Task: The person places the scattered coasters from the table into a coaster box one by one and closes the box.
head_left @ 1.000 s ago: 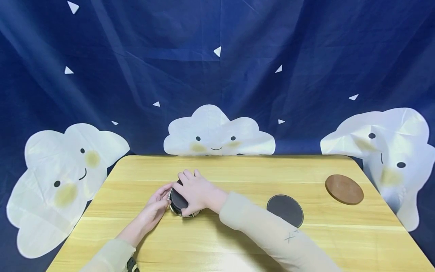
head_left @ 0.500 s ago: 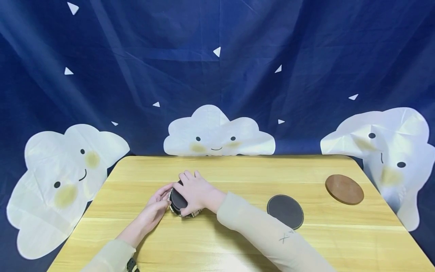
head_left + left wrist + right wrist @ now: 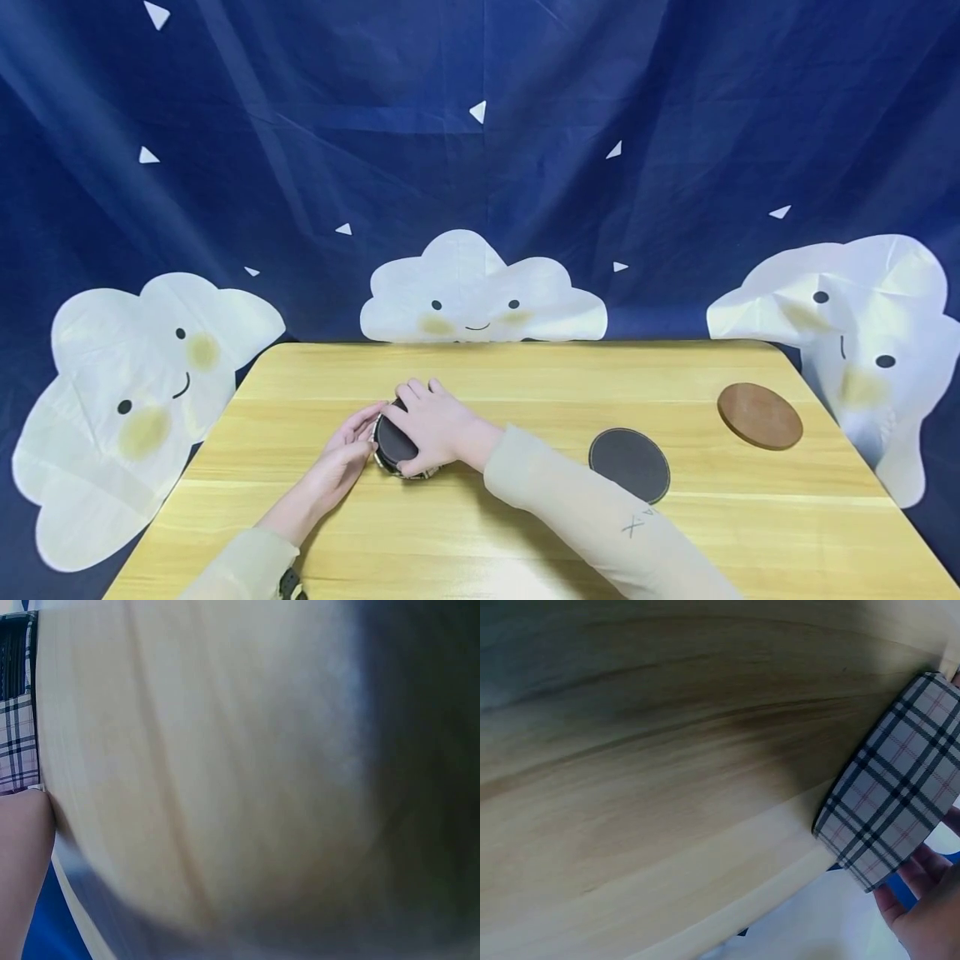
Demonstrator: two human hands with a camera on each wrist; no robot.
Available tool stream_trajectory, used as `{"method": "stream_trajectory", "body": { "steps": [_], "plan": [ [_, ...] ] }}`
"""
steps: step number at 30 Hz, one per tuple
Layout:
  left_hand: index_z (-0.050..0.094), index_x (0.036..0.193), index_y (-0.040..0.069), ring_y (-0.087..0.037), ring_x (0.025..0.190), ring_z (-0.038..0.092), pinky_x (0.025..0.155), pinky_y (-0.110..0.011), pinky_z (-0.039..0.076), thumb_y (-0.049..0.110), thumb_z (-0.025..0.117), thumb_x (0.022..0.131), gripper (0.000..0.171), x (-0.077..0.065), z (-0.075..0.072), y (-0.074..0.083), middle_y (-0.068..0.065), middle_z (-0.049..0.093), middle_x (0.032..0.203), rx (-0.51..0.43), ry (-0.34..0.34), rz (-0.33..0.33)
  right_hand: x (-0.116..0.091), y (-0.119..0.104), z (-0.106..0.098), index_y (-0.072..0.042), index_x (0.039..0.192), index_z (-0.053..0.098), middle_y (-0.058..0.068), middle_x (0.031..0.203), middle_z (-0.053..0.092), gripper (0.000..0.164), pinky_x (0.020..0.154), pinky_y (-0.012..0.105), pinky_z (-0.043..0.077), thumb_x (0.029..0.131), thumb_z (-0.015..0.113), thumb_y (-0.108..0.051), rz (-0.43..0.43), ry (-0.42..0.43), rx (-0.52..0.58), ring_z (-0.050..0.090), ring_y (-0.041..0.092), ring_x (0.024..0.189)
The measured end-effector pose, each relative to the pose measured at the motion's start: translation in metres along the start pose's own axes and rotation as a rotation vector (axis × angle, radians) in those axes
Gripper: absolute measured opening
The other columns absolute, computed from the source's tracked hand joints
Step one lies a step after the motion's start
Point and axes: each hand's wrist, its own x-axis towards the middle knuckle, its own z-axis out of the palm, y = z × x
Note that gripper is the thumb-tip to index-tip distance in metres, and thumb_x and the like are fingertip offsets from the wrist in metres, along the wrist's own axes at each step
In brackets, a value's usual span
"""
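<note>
In the head view, a round coaster holder with a plaid side [image 3: 411, 474] stands on the table left of centre, a black coaster [image 3: 395, 443] at its top. My left hand [image 3: 341, 467] holds the holder's left side, thumb near and fingers farther back. My right hand [image 3: 438, 425] spans the black coaster from above, thumb at the near rim and fingertips at the far rim, hiding its right part. The left wrist view catches the plaid holder [image 3: 15, 742] at its left edge, with a dark slot. In the right wrist view the plaid side [image 3: 900, 780] appears large, fingers [image 3: 922, 881] at its edge.
Another black coaster [image 3: 630, 467] lies flat on the wooden table [image 3: 525, 379], partly behind my right sleeve [image 3: 585, 517]. Farther right lies a brown round coaster [image 3: 760, 417]. A blue curtain [image 3: 420, 167] with cloud prints hangs behind the table's back edge.
Both hands keep their places on the holder and coaster. My right forearm shifts slightly left, then a little back; the loose coasters stay put.
</note>
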Motion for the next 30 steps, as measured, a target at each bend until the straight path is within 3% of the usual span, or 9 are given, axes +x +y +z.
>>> {"method": "stream_trajectory", "body": {
  "steps": [10, 22, 30],
  "plan": [
    [0.012, 0.163, -0.014, 0.012, 0.132, 0.052, 0.112, -0.009, 0.041, -0.012, 0.044, 0.089, 0.080, 0.000, -0.001, 0.000, 0.014, 0.046, 0.147, 0.002, 0.001, -0.007, -0.003, 0.002, 0.004, -0.024, 0.161, 0.044, 0.003, 0.144, 0.052, 0.093, 0.104, 0.036, 0.045, 0.086, 0.061, -0.076, -0.017, -0.004, 0.012, 0.048, 0.019, 0.130],
    [0.013, 0.163, -0.014, 0.011, 0.131, 0.053, 0.112, -0.009, 0.042, -0.012, 0.043, 0.090, 0.079, 0.002, 0.000, 0.001, 0.022, 0.052, 0.143, 0.012, -0.007, -0.009, -0.006, 0.004, 0.001, -0.024, 0.159, 0.044, 0.001, 0.142, 0.053, 0.091, 0.102, 0.035, 0.046, 0.087, 0.059, -0.079, -0.018, -0.008, -0.002, 0.049, 0.017, 0.129],
    [0.015, 0.161, -0.016, 0.008, 0.134, 0.053, 0.113, -0.010, 0.042, -0.013, 0.043, 0.090, 0.076, 0.001, -0.002, -0.003, 0.020, 0.055, 0.144, 0.006, -0.031, 0.036, -0.017, 0.008, -0.016, -0.023, 0.161, 0.042, 0.001, 0.144, 0.052, 0.094, 0.105, 0.035, 0.046, 0.087, 0.061, -0.077, -0.040, 0.003, -0.011, 0.048, 0.018, 0.133]
  ]
}}
